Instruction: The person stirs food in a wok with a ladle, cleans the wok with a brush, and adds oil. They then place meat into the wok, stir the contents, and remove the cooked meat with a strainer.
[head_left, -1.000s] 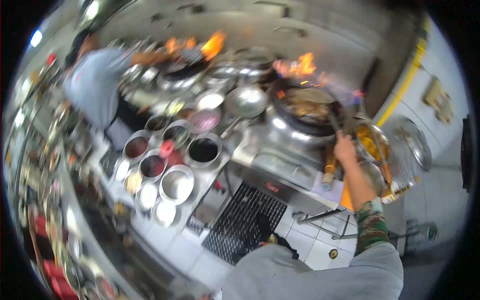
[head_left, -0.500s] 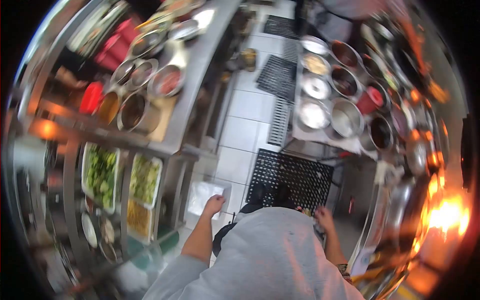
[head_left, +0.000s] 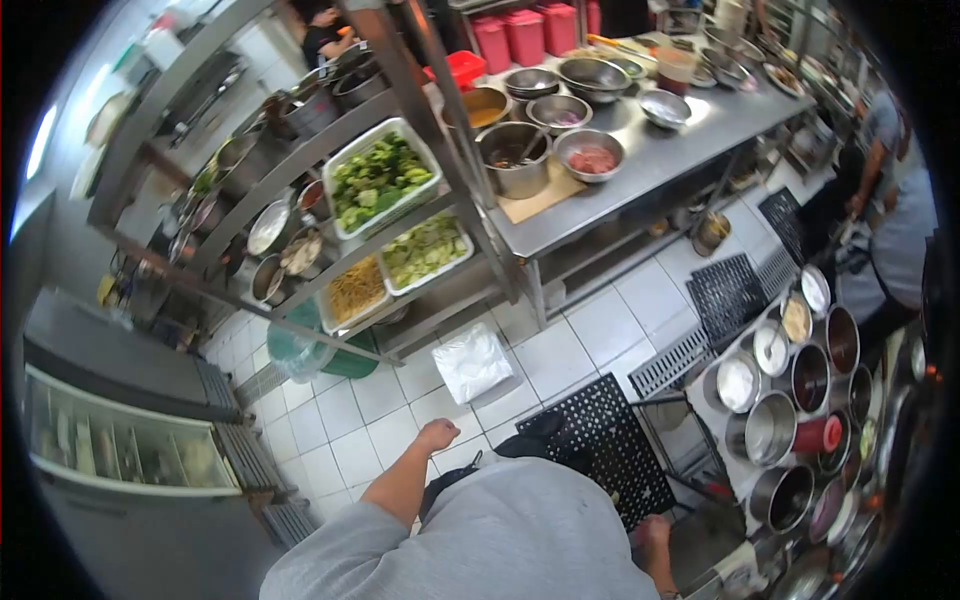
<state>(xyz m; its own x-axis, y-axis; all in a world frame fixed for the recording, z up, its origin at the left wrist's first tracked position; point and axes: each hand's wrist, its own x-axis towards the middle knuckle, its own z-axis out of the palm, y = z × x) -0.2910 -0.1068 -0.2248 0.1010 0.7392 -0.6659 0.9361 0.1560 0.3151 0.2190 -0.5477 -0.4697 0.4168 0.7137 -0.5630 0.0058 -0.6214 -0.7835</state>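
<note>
My left hand (head_left: 437, 434) hangs at my side, its fingers curled in, with nothing visible in it. It is nearest to a white plastic-covered container (head_left: 472, 365) on the tiled floor, and apart from it. My right hand (head_left: 652, 530) hangs low on the other side of my grey shirt (head_left: 520, 530), loosely curled and partly hidden; I see nothing in it. It is beside the black perforated mat (head_left: 610, 440) and the pot-laden table. Neither hand touches any of these things.
A rack at left holds trays of broccoli (head_left: 380, 180), chopped greens (head_left: 428, 250) and noodles (head_left: 357, 290). Bowls stand on the steel table (head_left: 640, 180); several pots (head_left: 771, 427) stand at right. A green bin (head_left: 345, 360) and an open-topped fridge (head_left: 130, 440) are lower left. A co-worker (head_left: 900, 210) stands far right.
My view has swung left: the rack, bin and fridge show more fully, and the stove flame at right has left the view. Both hands still hang at my sides.
</note>
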